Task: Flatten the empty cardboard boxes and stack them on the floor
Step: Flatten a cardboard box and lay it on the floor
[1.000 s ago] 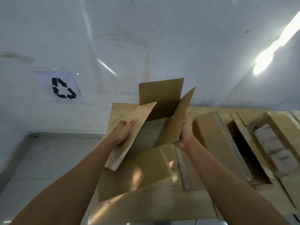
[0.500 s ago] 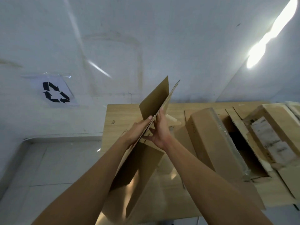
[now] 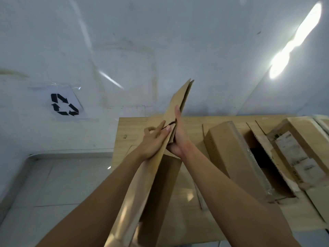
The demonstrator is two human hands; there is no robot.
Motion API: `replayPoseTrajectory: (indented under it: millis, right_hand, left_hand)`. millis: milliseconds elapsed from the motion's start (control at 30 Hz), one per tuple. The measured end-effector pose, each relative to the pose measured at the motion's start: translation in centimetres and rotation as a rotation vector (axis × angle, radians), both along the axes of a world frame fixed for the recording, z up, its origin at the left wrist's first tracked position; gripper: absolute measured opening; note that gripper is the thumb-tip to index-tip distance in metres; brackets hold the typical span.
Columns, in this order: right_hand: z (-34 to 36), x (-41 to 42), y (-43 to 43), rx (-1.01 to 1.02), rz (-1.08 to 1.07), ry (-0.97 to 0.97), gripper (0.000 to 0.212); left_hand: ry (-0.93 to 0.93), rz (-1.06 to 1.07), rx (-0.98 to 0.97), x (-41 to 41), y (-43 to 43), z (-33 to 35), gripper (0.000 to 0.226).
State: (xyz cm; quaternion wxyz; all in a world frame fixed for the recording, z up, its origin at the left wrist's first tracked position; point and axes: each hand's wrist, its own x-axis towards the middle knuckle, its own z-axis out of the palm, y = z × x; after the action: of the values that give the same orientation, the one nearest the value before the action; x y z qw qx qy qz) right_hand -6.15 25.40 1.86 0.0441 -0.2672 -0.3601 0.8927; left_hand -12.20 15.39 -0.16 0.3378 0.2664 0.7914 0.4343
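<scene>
Presently: one collapsed cardboard box (image 3: 147,184), plain brown, held upright and edge-on above the left end of the bench (image 3: 131,129); whether its lower end rests on anything cannot be told. Left hand (image 3: 154,142) lies flat on one face and right hand (image 3: 179,134) flat on the other, fingers straight, panels pressed between the palms. Handling, as judged: light, stiff across each panel, hinging freely at the creases, likely to spring open if let go. Best hold: both faces at mid-length, or one folded long edge. A closed box (image 3: 229,157) and an open box (image 3: 267,168) stand toward the bench's right end; the floor (image 3: 62,184) lies beyond its left edge.
</scene>
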Motion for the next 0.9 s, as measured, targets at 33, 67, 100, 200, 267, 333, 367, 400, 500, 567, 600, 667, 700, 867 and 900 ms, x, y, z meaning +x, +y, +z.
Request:
replayPoseTrajectory:
  millis: [33,67,100,200,267,333,367,400,500,567,600,667,700,867,900]
  right_hand:
    - [0.4,0.0,0.2,0.013,-0.004,-0.01,0.098]
    - [0.7,-0.1,0.3,0.044,-0.021,-0.038,0.093]
    - [0.8,-0.3,0.5,0.066,-0.04,-0.066,0.086]
    - [0.9,-1.1,0.6,0.126,-0.113,-0.159,0.055]
    - [0.9,-1.1,0.6,0.17,-0.148,-0.2,0.04]
    - [1.3,-0.6,0.7,0.201,-0.152,-0.201,0.031]
    - [1.5,-0.3,0.9,0.194,-0.154,-0.182,0.027]
    - [1.7,0.0,1.2,0.181,-0.162,-0.154,0.026]
    - [1.8,0.5,2.0,0.144,-0.2,-0.074,0.034]
    - [1.6,0.8,2.5,0.114,-0.225,-0.031,0.036]
    - [1.6,1.0,2.7,0.09,-0.235,-0.013,0.036]
    - [1.4,1.5,3.5,0.039,-0.26,0.018,0.038]
    - [1.1,1.7,3.9,0.009,-0.281,0.032,0.04]
    - [-1.0,2.8,5.2,-0.052,-0.312,0.006,0.038]
    - [-1.2,3.0,5.7,-0.031,-0.302,-0.022,0.036]
  left_hand:
    - [0.034,-0.024,0.001,0.1,0.0,-0.1,0.078]
    - [0.067,-0.051,0.008,0.3,0.0,0.0,0.078]
    - [0.093,-0.078,0.015,0.3,0.1,0.1,0.078]
    - [0.144,-0.141,0.022,0.2,0.0,0.4,0.068]
    - [0.139,-0.127,0.056,-0.1,-0.4,0.6,0.063]
    - [0.06,0.012,0.108,-0.5,-1.5,0.4,0.064]
    - [0.011,0.092,0.108,-0.7,-2.2,0.1,0.065]
    - [-0.045,0.143,0.087,-0.8,-2.9,0.0,0.065]
    - [-0.222,0.176,0.007,-0.2,-5.1,-1.2,0.068]
    - [-0.281,0.251,-0.068,0.1,-6.8,-2.7,0.073]
    - [-0.313,0.291,-0.128,0.1,-7.8,-3.7,0.078]
    - [-0.419,0.392,-0.246,-0.2,-9.9,-5.9,0.101]
    - [-0.503,0.452,-0.281,-0.4,-11.0,-7.1,0.111]
    - [-1.138,0.779,-0.03,0.9,-13.7,-9.2,0.075]
    - [-1.19,0.815,0.092,1.1,-13.9,-9.6,0.062]
